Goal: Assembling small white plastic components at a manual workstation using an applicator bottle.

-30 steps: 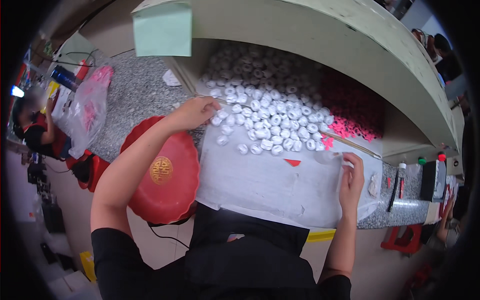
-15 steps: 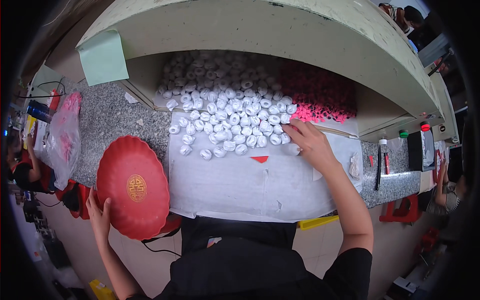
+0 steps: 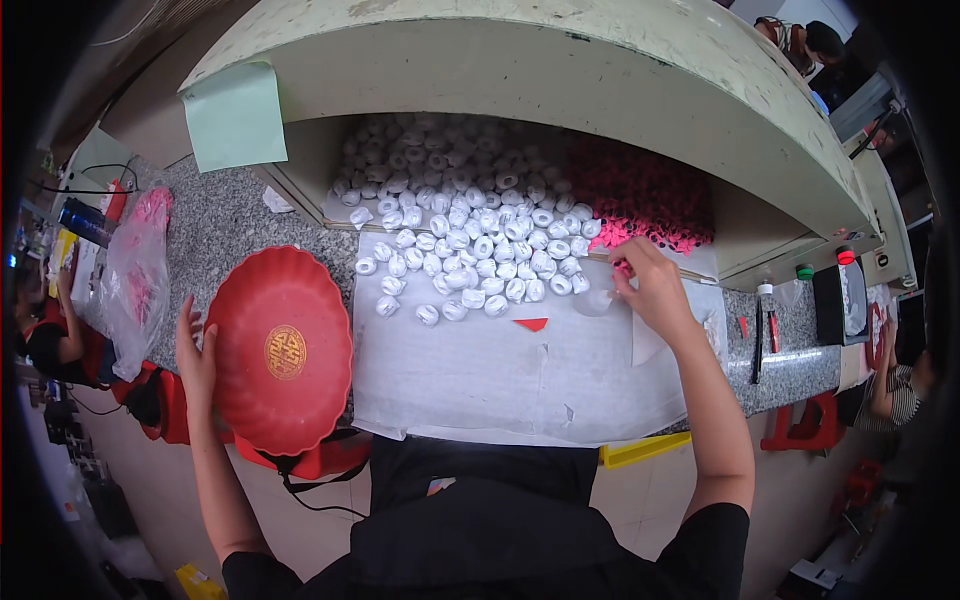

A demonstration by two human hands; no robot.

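My left hand (image 3: 196, 356) grips the left rim of a round red scalloped tray (image 3: 283, 347) with a gold emblem, held at the front left edge of the counter. My right hand (image 3: 652, 288) reaches to the edge of a heap of small pink pieces (image 3: 645, 200), its fingers closed on something small that I cannot make out. A large heap of small white rolled pieces (image 3: 470, 235) lies on a white sheet (image 3: 510, 370). One small red scrap (image 3: 531, 324) lies on the sheet between the hands.
A cream curved hood (image 3: 540, 70) overhangs the piles, with a pale green paper (image 3: 236, 115) hanging at its left. A plastic bag (image 3: 135, 275) sits on the granite counter (image 3: 225, 225) at left. Other people sit at far left and far right.
My left hand left the white pile and took the red tray's left rim. My right hand moved from the sheet's right edge up to the pink heap.
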